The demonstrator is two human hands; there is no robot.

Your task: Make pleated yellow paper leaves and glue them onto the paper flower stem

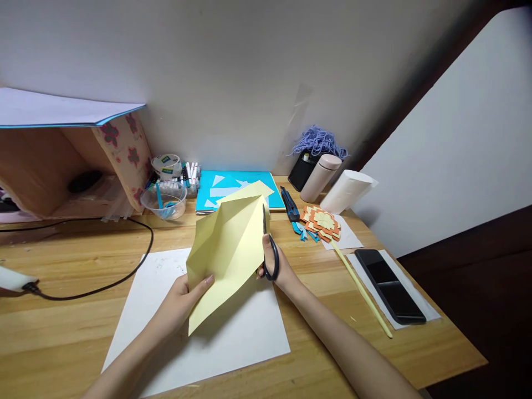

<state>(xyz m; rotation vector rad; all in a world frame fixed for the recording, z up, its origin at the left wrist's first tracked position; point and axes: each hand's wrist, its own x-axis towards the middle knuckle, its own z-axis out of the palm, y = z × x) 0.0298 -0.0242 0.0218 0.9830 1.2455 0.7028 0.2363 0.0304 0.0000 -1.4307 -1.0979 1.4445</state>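
Note:
A creased sheet of pale yellow paper [228,244] is held up in front of me, tilted above a white sheet [236,354] on the table. My left hand [185,299] pinches its lower left edge, thumb on top and fingers hidden behind. In my right hand [278,266] is a pair of scissors [272,260] with black handles. Their blades point away from me and lie at the right edge of the yellow paper. How far the blades are apart cannot be made out.
Behind the paper lies a blue folder [203,188] with paper scraps. A plastic bowl [172,208] and markers [192,172] stand left of it. To the right are a utility knife [290,204], a paper flower [322,221], a pink bottle [320,178], a tissue roll [346,191] and a phone [390,285].

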